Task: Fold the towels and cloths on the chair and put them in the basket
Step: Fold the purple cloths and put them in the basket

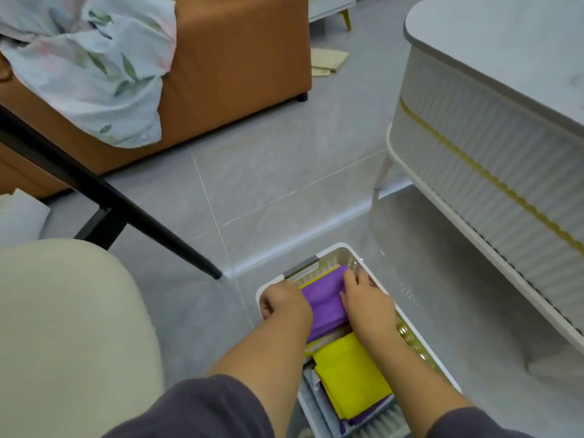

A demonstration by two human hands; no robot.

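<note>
A white perforated basket [410,336] stands on the floor at the lower middle. Inside it lies a folded purple cloth [325,306] at the far end and a folded yellow cloth [350,374] nearer me, with more cloth edges under them. My left hand [282,300] is at the purple cloth's left side, fingers curled down at the basket's rim. My right hand [368,303] rests on the cloth's right side, fingers reaching over its far edge. The cream chair seat [69,327] is at the lower left, with no cloth showing on it.
A black chair leg [151,229] slants across the floor toward the basket. An orange sofa [240,58] with a floral sheet [91,64] is at the back left. A grey-topped ribbed table [493,128] stands at the right. Folded beige cloth [328,60] lies on the far floor.
</note>
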